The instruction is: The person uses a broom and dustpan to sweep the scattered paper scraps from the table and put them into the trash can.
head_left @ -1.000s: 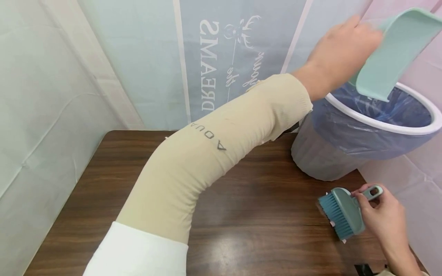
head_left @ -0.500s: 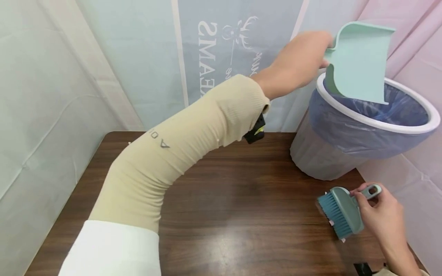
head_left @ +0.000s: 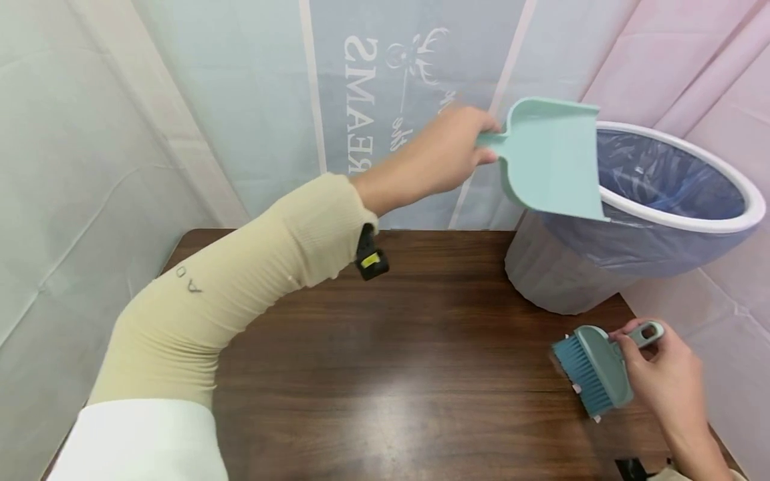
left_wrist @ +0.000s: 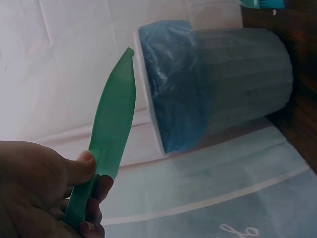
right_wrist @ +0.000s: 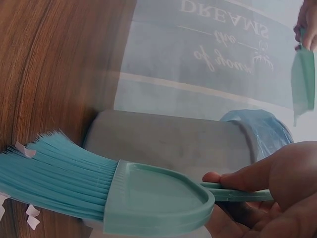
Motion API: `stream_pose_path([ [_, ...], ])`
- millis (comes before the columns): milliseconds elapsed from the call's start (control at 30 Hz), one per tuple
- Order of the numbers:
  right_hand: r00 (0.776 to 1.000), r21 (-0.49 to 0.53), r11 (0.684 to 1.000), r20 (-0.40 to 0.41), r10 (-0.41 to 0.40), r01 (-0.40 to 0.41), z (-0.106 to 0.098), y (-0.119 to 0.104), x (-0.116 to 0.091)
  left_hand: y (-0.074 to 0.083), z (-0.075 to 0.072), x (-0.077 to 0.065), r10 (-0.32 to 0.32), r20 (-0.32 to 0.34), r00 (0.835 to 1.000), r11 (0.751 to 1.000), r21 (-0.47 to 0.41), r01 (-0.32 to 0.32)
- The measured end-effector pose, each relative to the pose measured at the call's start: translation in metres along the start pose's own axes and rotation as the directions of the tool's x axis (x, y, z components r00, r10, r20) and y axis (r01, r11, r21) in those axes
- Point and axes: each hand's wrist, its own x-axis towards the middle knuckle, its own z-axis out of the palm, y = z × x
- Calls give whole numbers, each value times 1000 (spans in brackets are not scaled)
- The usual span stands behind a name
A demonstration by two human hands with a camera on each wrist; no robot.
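Note:
My left hand [head_left: 448, 150] grips the short handle of a mint-green dustpan [head_left: 553, 157], held up in the air at the left side of the bin's rim. No scraps show on its pan in the head view. In the left wrist view the dustpan [left_wrist: 115, 116] appears edge-on, thumb along the handle. At the lower right my right hand [head_left: 668, 374] pinches the handle of a small green brush [head_left: 607, 364]. Its blue bristles [right_wrist: 59, 173] meet the wooden table, and several small pale paper scraps [right_wrist: 32, 216] cling to or lie by them.
A grey bin [head_left: 553, 267] with a white rim and a blue plastic liner [head_left: 668, 167] stands at the table's back right corner. Fabric sheets [head_left: 252, 100] hang behind and beside the brown wooden table [head_left: 391, 354].
The left hand has drawn the dustpan leftward and down, from over the bin's mouth to its left side, and the pan has turned more level. The right hand and brush stay put.

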Motion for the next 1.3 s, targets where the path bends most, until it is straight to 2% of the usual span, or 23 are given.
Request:
stream_pose_path([
  [267,1000,18,1000,0,10,-10,0,1,-1,-31,11,-42,-23,-15,1000,999,-30,22],
  [533,1000,6,1000,1,16,-16,-3,2,-3,-61,18,-80,-112,-21,994,990,-89,109],
  [633,1000,-2,1000,9,18,-18,-4,2,-5,-72,22,-97,-119,-35,992,988,-104,115],
  [933,1000,-4,1000,-2,4,-4,-3,1,-7,-104,39,-153,-145,-60,988,978,-157,134],
  [1100,1000,13,1000,-4,-4,4,-1,-1,-6,-122,51,-185,-180,-87,980,972,-172,163],
  [1300,1000,34,999,-16,-5,5,1,-2,-7,-137,67,-228,-229,-72,971,956,-207,210],
])
